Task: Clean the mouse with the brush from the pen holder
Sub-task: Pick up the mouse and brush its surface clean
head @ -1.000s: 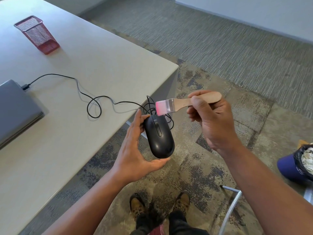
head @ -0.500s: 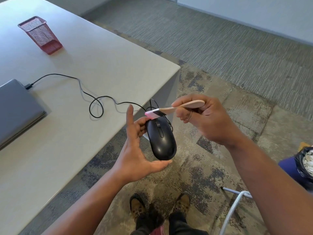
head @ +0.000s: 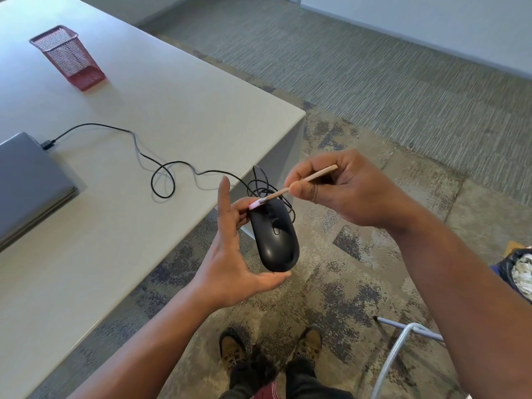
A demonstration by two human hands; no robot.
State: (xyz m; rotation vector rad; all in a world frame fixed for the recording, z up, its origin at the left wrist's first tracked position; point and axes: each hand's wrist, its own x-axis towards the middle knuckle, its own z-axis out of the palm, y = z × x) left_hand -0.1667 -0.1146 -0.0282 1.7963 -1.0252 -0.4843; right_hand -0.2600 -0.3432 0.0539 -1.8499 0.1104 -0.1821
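Observation:
A black wired mouse (head: 275, 239) is held in the air beside the table's corner by my left hand (head: 230, 254), thumb under its rear end and fingers behind its front. My right hand (head: 345, 191) pinches the wooden handle of a small brush (head: 283, 191) seen edge-on. The pink bristles touch the mouse's front left edge, close to my left fingers. The mouse cable (head: 161, 180) loops over the table to a closed grey laptop (head: 28, 182). A red mesh pen holder (head: 69, 57) stands empty at the table's far left.
The white table (head: 144, 116) fills the left half, its corner just behind the mouse. Patterned carpet lies below, with my shoes (head: 270, 349) on it. A metal chair leg (head: 400, 349) is at the lower right and a lined bin (head: 518, 272) at the right edge.
The brush has swung down from above the mouse and turned edge-on, and its bristles now rest on the mouse's front left. My left hand keeps the mouse in nearly the same place.

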